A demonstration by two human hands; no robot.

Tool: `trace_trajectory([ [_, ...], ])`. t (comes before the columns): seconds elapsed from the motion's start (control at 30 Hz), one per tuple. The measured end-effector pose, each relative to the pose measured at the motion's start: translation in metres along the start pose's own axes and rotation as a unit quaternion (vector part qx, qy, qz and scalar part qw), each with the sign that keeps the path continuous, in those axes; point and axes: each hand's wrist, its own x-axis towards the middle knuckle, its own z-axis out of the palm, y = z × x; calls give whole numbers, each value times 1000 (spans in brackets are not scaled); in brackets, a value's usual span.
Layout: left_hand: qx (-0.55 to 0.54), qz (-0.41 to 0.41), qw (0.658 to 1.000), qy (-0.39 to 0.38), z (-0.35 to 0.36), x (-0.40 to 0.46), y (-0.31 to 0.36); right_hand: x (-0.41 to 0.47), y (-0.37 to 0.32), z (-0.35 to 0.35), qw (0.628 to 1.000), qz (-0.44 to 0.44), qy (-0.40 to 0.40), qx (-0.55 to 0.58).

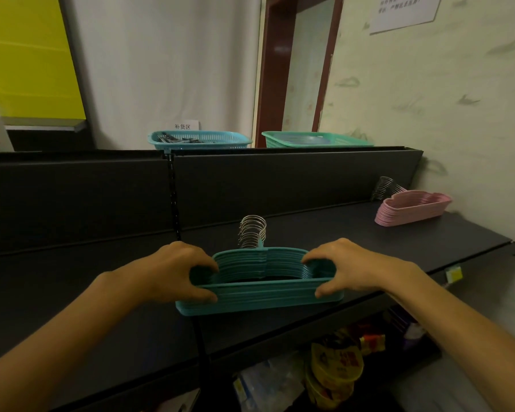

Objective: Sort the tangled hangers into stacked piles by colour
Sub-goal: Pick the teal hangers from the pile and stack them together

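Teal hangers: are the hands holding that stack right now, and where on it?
Yes. The left hand grips the left end of the teal hanger stack, and the right hand grips its right end, thumbs on the near bar.

Both forearms extended forward, converging. Left hand (176, 272) and right hand (348, 267) were held level, well apart, palms facing inward, fingers and thumbs curled in a pinching grip.
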Motion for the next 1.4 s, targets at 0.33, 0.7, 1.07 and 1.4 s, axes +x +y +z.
trace_trajectory([
  [0.33,32,-10,998,-47,-6,11,5,4,-8,-1,999,-6,-24,-43],
  [0.7,80,-14,991,-109,11,15,11,14,-1,11,990,-11,-75,-119],
  [1.07,51,-3,997,-63,13,22,13,18,12,9,989,-22,-49,-137],
  [1.4,46,-16,997,-52,19,101,30,48,92,-10,990,-27,-57,-126],
])
